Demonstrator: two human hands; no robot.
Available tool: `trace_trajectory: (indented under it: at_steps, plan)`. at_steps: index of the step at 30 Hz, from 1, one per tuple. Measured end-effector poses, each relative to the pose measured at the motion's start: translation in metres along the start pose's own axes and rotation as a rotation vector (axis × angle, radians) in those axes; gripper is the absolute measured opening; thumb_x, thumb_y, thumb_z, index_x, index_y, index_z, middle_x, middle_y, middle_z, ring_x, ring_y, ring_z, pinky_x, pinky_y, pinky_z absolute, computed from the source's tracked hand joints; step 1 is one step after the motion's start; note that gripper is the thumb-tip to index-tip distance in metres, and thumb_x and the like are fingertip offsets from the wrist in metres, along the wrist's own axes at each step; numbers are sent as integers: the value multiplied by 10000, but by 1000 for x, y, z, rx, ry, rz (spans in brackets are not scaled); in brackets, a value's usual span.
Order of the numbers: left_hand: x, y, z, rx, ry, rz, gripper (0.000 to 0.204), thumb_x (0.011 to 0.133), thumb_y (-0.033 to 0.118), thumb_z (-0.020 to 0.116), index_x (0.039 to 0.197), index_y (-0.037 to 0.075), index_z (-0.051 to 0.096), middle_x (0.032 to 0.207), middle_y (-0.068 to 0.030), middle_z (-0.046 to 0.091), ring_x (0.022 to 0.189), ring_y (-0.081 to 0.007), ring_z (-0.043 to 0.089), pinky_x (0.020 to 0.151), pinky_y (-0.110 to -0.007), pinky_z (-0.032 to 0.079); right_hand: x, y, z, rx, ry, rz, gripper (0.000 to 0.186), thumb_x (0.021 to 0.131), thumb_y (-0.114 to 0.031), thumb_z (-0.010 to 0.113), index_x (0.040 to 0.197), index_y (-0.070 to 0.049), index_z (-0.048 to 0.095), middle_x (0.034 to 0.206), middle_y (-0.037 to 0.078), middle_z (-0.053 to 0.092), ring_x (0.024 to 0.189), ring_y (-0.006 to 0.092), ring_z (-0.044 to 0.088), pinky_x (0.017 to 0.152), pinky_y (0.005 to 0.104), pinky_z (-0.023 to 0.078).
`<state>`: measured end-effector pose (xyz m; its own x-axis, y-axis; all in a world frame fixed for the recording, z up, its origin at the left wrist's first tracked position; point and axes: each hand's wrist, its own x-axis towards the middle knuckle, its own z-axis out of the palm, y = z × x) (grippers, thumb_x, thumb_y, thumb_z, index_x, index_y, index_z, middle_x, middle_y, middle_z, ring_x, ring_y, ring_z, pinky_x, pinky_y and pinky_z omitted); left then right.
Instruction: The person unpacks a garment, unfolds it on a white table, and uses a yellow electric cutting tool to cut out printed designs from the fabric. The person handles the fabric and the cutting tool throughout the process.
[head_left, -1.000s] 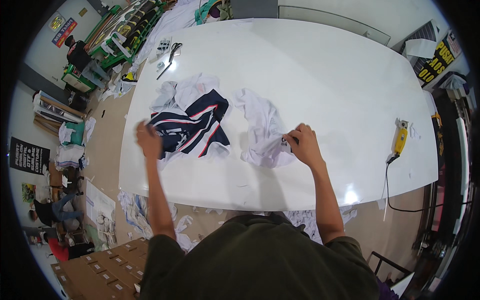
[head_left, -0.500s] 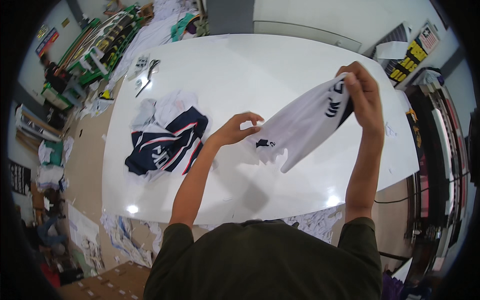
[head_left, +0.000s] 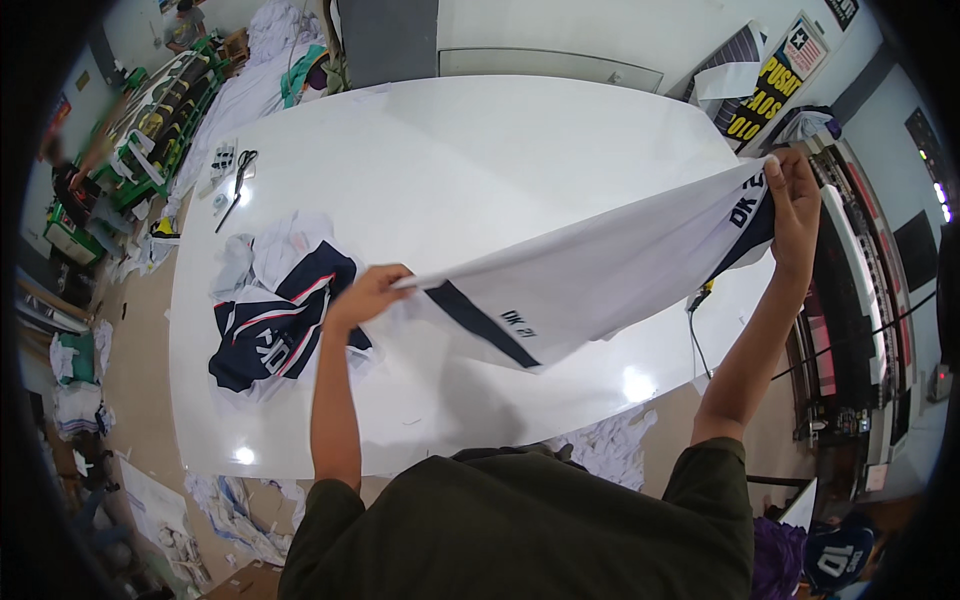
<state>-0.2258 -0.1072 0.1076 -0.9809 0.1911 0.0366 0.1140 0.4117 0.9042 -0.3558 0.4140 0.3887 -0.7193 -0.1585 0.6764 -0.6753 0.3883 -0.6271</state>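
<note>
A white fabric panel (head_left: 600,260) with navy bands and dark printing is stretched between my hands over the white table (head_left: 480,140). My left hand (head_left: 370,296) is closed on its left end. My right hand (head_left: 790,210) grips its raised right corner. A crumpled pile of navy, white and red striped fabric (head_left: 265,340) lies on the table left of the panel. Part of a yellow corded tool (head_left: 703,298) shows behind the panel's right end.
Scissors (head_left: 240,175) and small items lie at the table's left. A green machine (head_left: 150,140) with people nearby stands beyond that side. A long machine with rollers (head_left: 845,330) stands at the right. Fabric scraps (head_left: 605,450) cover floor patches by the near edge.
The white fabric has been lifted from a bunched heap and spread out diagonally. My right hand has moved up and right; my left hand left the pile and took the other end.
</note>
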Motion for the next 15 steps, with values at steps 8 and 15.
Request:
trace_trajectory:
  at_steps: [8,15]
  plan:
    - [135,13,-152,732,184,14,220,873,193,734,1016,29,704,876,-52,687,866,-192,632,819,-347,485,-28,204,21,-35,-260,341,179,966,-218,716,916,-50,681,849,-26,642,819,57,536,776,230,424]
    - [324,-16,-17,885,793,-101,611,876,264,703,1451,218,504,1556,-98,403,1371,-390,434,1025,-637,398,-102,416,41,-486,-22,338,262,921,-198,717,1153,-85,667,1144,137,647,1044,325,649,885,440,519]
